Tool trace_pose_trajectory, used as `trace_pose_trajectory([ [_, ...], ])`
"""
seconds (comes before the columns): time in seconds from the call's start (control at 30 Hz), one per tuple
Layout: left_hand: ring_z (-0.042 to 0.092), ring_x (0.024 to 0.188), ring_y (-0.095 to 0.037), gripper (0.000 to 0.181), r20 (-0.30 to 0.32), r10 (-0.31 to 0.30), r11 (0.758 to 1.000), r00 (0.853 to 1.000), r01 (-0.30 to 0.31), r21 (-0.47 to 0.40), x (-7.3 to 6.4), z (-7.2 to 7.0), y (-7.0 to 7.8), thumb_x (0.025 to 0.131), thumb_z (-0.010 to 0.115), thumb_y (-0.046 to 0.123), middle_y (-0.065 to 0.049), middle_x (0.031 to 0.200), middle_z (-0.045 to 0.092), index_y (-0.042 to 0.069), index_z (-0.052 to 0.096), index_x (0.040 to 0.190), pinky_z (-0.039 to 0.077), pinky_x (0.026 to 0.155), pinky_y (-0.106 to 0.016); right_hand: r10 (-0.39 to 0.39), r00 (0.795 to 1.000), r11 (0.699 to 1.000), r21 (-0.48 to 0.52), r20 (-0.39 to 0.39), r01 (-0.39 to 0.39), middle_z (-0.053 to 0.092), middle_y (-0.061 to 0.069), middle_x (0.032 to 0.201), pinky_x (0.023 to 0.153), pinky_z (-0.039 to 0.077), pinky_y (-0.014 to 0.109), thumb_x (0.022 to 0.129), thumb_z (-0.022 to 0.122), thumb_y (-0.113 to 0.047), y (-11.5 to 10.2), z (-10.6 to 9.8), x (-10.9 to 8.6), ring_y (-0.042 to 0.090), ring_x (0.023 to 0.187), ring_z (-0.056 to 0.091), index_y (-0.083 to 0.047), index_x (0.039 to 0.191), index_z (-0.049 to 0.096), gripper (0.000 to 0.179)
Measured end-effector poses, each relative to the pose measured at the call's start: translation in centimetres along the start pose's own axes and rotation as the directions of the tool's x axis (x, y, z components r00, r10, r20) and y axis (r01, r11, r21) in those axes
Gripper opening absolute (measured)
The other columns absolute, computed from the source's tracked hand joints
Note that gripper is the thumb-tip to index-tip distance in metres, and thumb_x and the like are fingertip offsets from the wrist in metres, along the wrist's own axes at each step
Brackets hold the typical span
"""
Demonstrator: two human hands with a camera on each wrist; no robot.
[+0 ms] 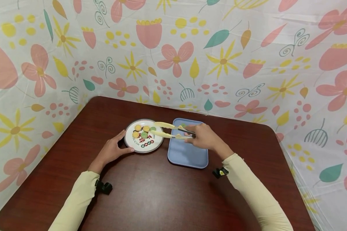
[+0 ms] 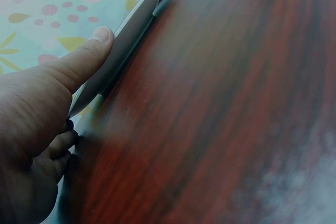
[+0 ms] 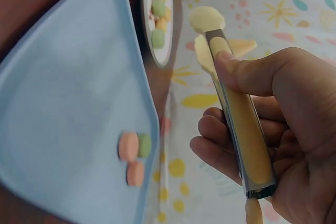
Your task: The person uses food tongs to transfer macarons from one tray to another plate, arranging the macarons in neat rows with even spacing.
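Observation:
My left hand (image 1: 112,148) holds the rim of a round white plate (image 1: 150,148) with a dark edge and red print. Its thumb lies along the rim in the left wrist view, and its other fingers are partly hidden. Several small yellow and green rounds (image 1: 136,135) sit on the plate. My right hand (image 1: 203,136) grips cream-tipped metal tongs (image 3: 242,140) above a blue tray (image 1: 188,155). In the head view the tong tips stand apart and overlap the plate's right side, near a green round (image 1: 153,129).
Two pinkish-orange rounds (image 3: 128,147) and a green one (image 3: 144,145) lie near one end of the tray. Plate and tray stand side by side on a dark brown wooden table (image 1: 150,195). A flower-patterned cloth (image 1: 173,86) hangs behind the table.

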State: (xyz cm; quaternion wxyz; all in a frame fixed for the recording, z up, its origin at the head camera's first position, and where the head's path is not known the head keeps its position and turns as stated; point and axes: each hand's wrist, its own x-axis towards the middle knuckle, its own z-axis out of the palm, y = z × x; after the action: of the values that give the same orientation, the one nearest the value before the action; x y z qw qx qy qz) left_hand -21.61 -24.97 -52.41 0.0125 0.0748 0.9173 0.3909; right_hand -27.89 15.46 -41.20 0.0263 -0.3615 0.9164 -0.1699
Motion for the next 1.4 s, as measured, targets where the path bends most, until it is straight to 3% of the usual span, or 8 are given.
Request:
trace_pose_trajectory([
  [0.13,0.026,0.153,-0.036,0.113,0.000,0.000,1.000,1.000,0.000,0.002,0.0,0.0,0.0,0.079,0.081,0.060,-0.015,0.167,0.025,0.005,0.027,0.162,0.033,0.117,-0.057,0.054,0.998,0.998,-0.014,-0.013,-0.054,0.058,0.000,0.057,0.051,0.031,0.029,0.090,0.081,-0.031,0.5,-1.4,-1.3,0.007,0.045,0.029,-0.005,0.139,0.064,0.058],
  [0.2,0.026,0.153,-0.036,0.113,0.001,-0.003,1.000,1.000,0.003,0.003,0.0,0.0,0.0,0.079,0.081,0.061,-0.014,0.168,0.025,0.006,0.027,0.162,0.033,0.117,-0.057,0.080,0.997,0.996,-0.028,-0.015,-0.080,0.048,-0.003,0.050,0.051,0.031,0.029,0.090,0.080,-0.033,0.8,-2.0,-2.0,0.008,0.047,0.028,-0.005,0.139,0.064,0.059],
  [0.3,0.025,0.153,-0.036,0.113,0.004,-0.008,1.000,1.000,0.008,0.004,0.0,0.1,-0.1,0.080,0.080,0.062,-0.014,0.168,0.024,0.006,0.026,0.162,0.032,0.117,-0.057,0.115,0.993,0.993,-0.037,-0.024,-0.116,0.048,-0.004,0.051,0.053,0.033,0.029,0.090,0.081,-0.033,1.3,-2.8,-3.1,0.010,0.050,0.032,-0.004,0.138,0.064,0.059],
  [0.53,0.025,0.153,-0.036,0.114,0.010,-0.016,1.000,1.000,0.016,-0.001,0.0,0.1,0.0,0.079,0.079,0.064,-0.013,0.168,0.024,0.006,0.026,0.162,0.032,0.117,-0.057,0.187,0.981,0.981,-0.038,-0.053,-0.189,0.067,-0.003,0.073,0.058,0.037,0.032,0.089,0.081,-0.029,3.4,-3.8,-5.7,0.014,0.057,0.044,-0.005,0.135,0.067,0.054],
  [0.7,0.025,0.153,-0.035,0.114,0.005,-0.010,1.000,1.000,0.010,-0.002,0.0,0.1,-0.1,0.079,0.080,0.063,-0.013,0.168,0.024,0.006,0.026,0.162,0.032,0.117,-0.057,0.213,0.976,0.975,-0.059,-0.049,-0.216,0.065,-0.004,0.072,0.061,0.039,0.033,0.091,0.080,-0.029,4.7,-3.8,-7.4,0.014,0.061,0.048,-0.004,0.134,0.068,0.051],
  [0.97,0.025,0.154,-0.035,0.115,0.013,-0.018,1.000,1.000,0.018,0.001,0.0,0.0,-0.1,0.079,0.080,0.064,-0.014,0.168,0.024,0.006,0.026,0.162,0.031,0.118,-0.056,0.226,0.973,0.971,-0.073,-0.046,-0.229,0.059,-0.006,0.066,0.061,0.039,0.034,0.090,0.080,-0.030,6.4,-2.8,-9.2,0.015,0.061,0.047,0.000,0.132,0.068,0.053],
  [1.4,0.025,0.153,-0.035,0.114,0.012,-0.013,1.000,1.000,0.013,-0.005,0.0,0.0,-0.1,0.079,0.080,0.063,-0.014,0.168,0.024,0.006,0.026,0.162,0.032,0.118,-0.056,0.289,0.956,0.956,-0.043,-0.048,-0.291,0.064,-0.002,0.073,0.060,0.040,0.034,0.088,0.082,-0.029,8.3,-0.6,-10.1,0.017,0.065,0.050,0.000,0.131,0.068,0.054],
])
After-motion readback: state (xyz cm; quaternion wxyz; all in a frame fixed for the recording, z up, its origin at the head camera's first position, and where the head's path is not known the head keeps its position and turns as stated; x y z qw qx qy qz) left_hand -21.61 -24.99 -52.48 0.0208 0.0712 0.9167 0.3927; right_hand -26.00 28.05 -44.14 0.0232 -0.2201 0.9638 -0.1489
